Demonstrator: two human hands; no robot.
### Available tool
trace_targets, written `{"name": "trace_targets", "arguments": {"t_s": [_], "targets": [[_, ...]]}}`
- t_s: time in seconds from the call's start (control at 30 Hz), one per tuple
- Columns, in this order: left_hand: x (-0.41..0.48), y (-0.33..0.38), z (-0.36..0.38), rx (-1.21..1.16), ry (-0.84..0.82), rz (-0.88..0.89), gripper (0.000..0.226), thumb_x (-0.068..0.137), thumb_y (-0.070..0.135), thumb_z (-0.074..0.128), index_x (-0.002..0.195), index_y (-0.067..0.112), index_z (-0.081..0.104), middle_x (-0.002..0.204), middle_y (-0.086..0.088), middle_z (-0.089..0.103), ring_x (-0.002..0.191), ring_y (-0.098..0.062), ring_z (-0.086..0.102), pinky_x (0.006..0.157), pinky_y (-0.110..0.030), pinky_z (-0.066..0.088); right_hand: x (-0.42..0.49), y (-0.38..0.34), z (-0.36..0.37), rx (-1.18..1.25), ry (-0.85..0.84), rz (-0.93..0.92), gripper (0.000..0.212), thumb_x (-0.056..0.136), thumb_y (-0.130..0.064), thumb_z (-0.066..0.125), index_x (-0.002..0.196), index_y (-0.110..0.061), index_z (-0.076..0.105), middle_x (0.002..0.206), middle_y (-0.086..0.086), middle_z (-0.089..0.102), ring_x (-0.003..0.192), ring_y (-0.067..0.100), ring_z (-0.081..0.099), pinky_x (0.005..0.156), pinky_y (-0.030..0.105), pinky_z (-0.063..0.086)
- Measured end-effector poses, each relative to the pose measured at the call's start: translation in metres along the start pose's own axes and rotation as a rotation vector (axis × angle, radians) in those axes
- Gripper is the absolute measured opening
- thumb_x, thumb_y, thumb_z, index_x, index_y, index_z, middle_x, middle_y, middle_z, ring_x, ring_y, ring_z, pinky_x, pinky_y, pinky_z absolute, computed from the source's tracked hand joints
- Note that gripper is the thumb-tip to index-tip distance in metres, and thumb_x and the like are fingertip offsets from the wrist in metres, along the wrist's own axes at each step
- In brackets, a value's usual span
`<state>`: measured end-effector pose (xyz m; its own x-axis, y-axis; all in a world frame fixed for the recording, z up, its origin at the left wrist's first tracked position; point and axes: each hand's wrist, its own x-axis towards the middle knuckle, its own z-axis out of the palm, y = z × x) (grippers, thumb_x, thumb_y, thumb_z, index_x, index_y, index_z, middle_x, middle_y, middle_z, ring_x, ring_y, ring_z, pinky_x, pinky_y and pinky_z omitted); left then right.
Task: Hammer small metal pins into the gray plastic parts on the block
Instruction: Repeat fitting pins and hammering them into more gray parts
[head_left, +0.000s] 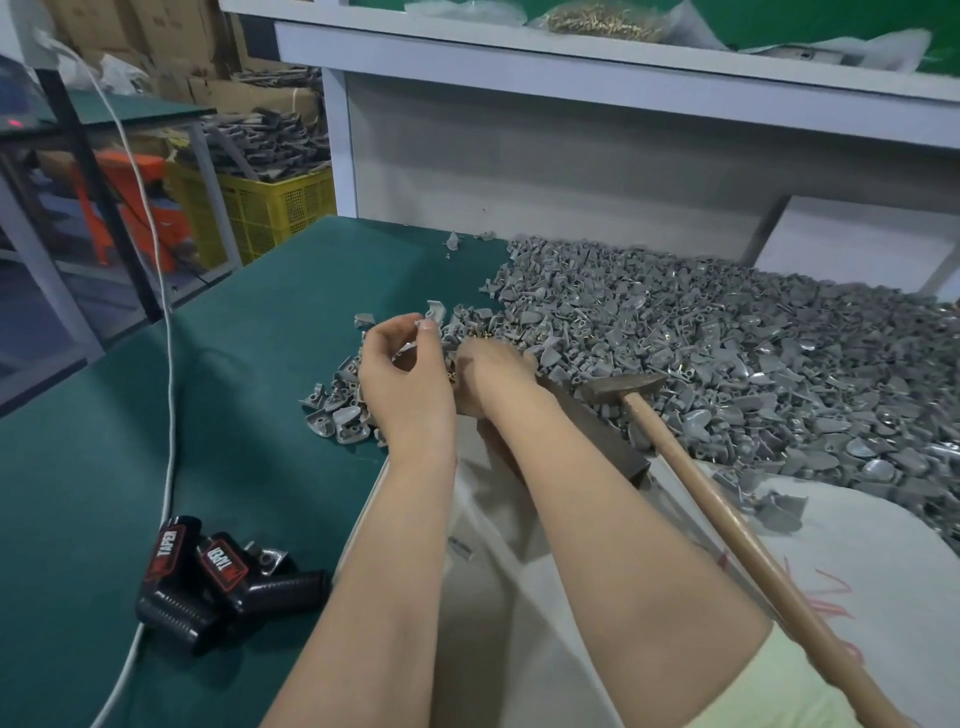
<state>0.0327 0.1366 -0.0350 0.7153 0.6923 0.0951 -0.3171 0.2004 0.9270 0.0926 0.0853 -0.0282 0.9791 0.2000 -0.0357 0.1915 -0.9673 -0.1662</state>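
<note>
Gathered stock, apparently: pinched a small gray plastic part in curled left hand; sank right hand into heaped gray plastic parts, grip impossible to tell. Rested wooden-handled steel hammer across dark rectangular block. Next: needed that part seated square on block before any blow.

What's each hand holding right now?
Left hand: fingers curled round a gray part.
Right hand: fingers hidden in the pile, cannot tell.
</note>
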Motion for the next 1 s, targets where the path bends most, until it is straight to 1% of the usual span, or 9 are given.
{"name": "trace_targets", "arguments": {"t_s": [0.07, 0.17, 0.3, 0.37, 0.47, 0.57, 0.7, 0.83, 1.0], "targets": [[-0.001, 0.001, 0.001, 0.032, -0.085, 0.001, 0.013, 0.089, 0.015, 0.061, 0.081, 0.025, 0.060, 0.088, 0.007, 0.063, 0.079, 0.001, 0.057, 0.070, -0.012, 0.043, -0.003, 0.013, -0.008, 0.202, 0.157, 0.031, 0.011, 0.089, -0.009, 0.053, 0.100, -0.008, 0.057, 0.106, 0.010, 0.063, 0.101, 0.028, 0.060, 0.075, 0.031, 0.041], [-0.006, 0.002, 0.004, 0.156, -0.284, 0.061, 0.009, 0.089, 0.014, 0.062, 0.084, 0.022, 0.062, 0.083, 0.009, 0.063, 0.078, -0.003, 0.058, 0.073, -0.015, 0.045, -0.018, 0.047, -0.028, 0.553, 0.289, 0.098, 0.015, 0.092, -0.011, 0.055, 0.105, -0.011, 0.063, 0.097, 0.000, 0.063, 0.088, 0.018, 0.061, 0.077, 0.026, 0.044], [-0.025, 0.000, 0.010, 0.518, -0.572, 0.266, 0.006, 0.087, 0.016, 0.063, 0.087, 0.021, 0.063, 0.085, 0.008, 0.065, 0.082, -0.008, 0.059, 0.082, -0.018, 0.046, -0.056, 0.090, -0.040, 0.903, 0.265, 0.157, 0.016, 0.090, -0.003, 0.057, 0.100, -0.004, 0.069, 0.078, 0.002, 0.067, 0.070, 0.013, 0.063, 0.075, 0.028, 0.054], [-0.034, -0.004, 0.013, 0.750, -0.674, 0.357, 0.010, 0.086, 0.019, 0.063, 0.084, 0.029, 0.060, 0.086, 0.011, 0.062, 0.088, -0.011, 0.058, 0.092, -0.033, 0.044, -0.074, 0.100, -0.038, 1.052, 0.260, 0.165, 0.014, 0.090, 0.003, 0.055, 0.097, 0.003, 0.067, 0.072, 0.006, 0.064, 0.065, 0.012, 0.062, 0.070, 0.024, 0.056], [-0.039, -0.006, 0.015, 0.974, -0.741, 0.354, 0.007, 0.086, 0.026, 0.062, 0.084, 0.033, 0.061, 0.093, 0.011, 0.059, 0.098, -0.015, 0.057, 0.095, -0.039, 0.037, -0.090, 0.106, -0.032, 1.161, 0.274, 0.142, 0.010, 0.089, 0.005, 0.056, 0.086, 0.000, 0.063, 0.071, 0.009, 0.063, 0.055, 0.006, 0.062, 0.059, 0.016, 0.054], [-0.037, -0.007, 0.013, 1.012, -0.724, 0.343, 0.009, 0.086, 0.030, 0.064, 0.081, 0.036, 0.059, 0.092, 0.011, 0.057, 0.101, -0.016, 0.055, 0.092, -0.038, 0.034, -0.093, 0.106, -0.023, 1.138, 0.290, 0.140, 0.010, 0.088, 0.006, 0.056, 0.085, -0.002, 0.062, 0.069, 0.008, 0.064, 0.050, 0.001, 0.060, 0.056, 0.013, 0.053], [-0.035, -0.008, 0.013, 1.029, -0.718, 0.345, 0.007, 0.084, 0.031, 0.065, 0.082, 0.034, 0.060, 0.091, 0.010, 0.055, 0.101, -0.017, 0.055, 0.088, -0.037, 0.033, -0.088, 0.105, -0.012, 0.932, 0.371, 0.103, 0.015, 0.087, -0.002, 0.061, 0.080, -0.015, 0.066, 0.078, 0.006, 0.068, 0.071, 0.014, 0.065, 0.075, 0.024, 0.053], [-0.035, -0.008, 0.013, 1.006, -0.727, 0.344, 0.012, 0.083, 0.028, 0.065, 0.079, 0.035, 0.056, 0.088, 0.010, 0.053, 0.100, -0.018, 0.055, 0.090, -0.038, 0.038, -0.088, 0.098, -0.005, 0.553, 0.439, -0.023, 0.007, 0.085, -0.015, 0.067, 0.087, -0.019, 0.072, 0.086, -0.008, 0.058, 0.072, 0.000, 0.053, 0.074, 0.006, 0.036], [-0.034, -0.009, 0.013, 1.011, -0.733, 0.346, 0.009, 0.083, 0.025, 0.063, 0.081, 0.033, 0.058, 0.092, 0.007, 0.055, 0.103, -0.020, 0.054, 0.094, -0.041, 0.039, -0.088, 0.094, -0.006, 0.361, 0.434, -0.006, 0.010, 0.089, -0.018, 0.061, 0.093, -0.016, 0.070, 0.095, -0.002, 0.054, 0.085, 0.013, 0.051, 0.081, 0.023, 0.038]]}}
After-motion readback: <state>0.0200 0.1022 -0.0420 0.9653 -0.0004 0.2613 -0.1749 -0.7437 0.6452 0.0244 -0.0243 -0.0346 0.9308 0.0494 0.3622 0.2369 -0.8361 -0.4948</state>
